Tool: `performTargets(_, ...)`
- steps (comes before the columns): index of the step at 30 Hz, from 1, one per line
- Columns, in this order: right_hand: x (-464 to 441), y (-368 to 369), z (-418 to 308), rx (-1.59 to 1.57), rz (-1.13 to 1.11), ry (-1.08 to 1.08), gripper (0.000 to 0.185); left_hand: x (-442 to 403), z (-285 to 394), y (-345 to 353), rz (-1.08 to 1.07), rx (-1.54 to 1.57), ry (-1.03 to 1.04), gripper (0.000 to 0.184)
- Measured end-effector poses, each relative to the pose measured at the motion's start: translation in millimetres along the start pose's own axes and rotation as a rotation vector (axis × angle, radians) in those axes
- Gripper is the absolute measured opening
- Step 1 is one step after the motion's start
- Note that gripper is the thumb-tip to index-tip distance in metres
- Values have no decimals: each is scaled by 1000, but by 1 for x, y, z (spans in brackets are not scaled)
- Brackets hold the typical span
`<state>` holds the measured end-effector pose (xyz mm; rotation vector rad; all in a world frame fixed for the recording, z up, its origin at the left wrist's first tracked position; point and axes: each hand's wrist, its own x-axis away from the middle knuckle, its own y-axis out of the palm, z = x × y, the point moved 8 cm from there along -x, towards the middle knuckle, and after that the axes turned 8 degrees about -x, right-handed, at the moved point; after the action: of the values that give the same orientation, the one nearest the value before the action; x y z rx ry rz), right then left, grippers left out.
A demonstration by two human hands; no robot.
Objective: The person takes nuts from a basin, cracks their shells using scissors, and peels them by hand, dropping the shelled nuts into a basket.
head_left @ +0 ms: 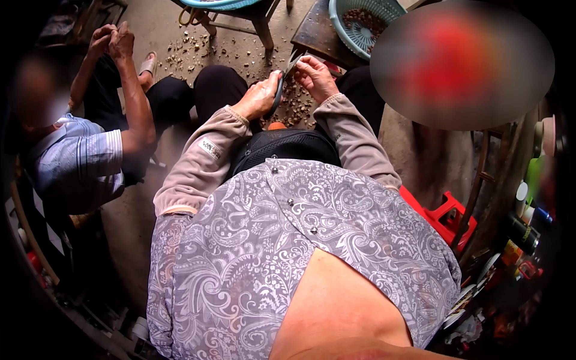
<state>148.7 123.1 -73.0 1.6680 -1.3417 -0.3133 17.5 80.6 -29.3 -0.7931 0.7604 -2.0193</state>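
My left hand (260, 96) is closed around a dark-handled tool (278, 94), which looks like scissors or pliers; its tip points up and right toward my other hand. Just right of that tip, my right hand (315, 78) is raised with its fingers pinched together. Whatever lies between those fingertips is too small to make out. Under both hands, brown and pale shell bits (294, 103) are scattered on the floor between my knees.
A blue-green basket (354, 37) of brown nuts or seeds rests on a dark wooden table (318, 30). Another basin stands on a stool ahead. A co-worker (90, 144) sits at left, hands raised. A red stool (447, 216) is at right.
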Motion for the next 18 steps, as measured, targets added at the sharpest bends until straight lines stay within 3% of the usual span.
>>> performTargets(2, -1, -1, 1, 8, -5, -1, 8, -1, -6, 4, 93, -24, 66, 65)
performTargets(14, 0, -5, 7, 30, -55, 71, 8, 2, -8, 14, -111, 75, 28, 54)
performTargets(18, 5, 1, -6, 87, -53, 36, 8, 7, 6, 6, -84, 146, 171, 45)
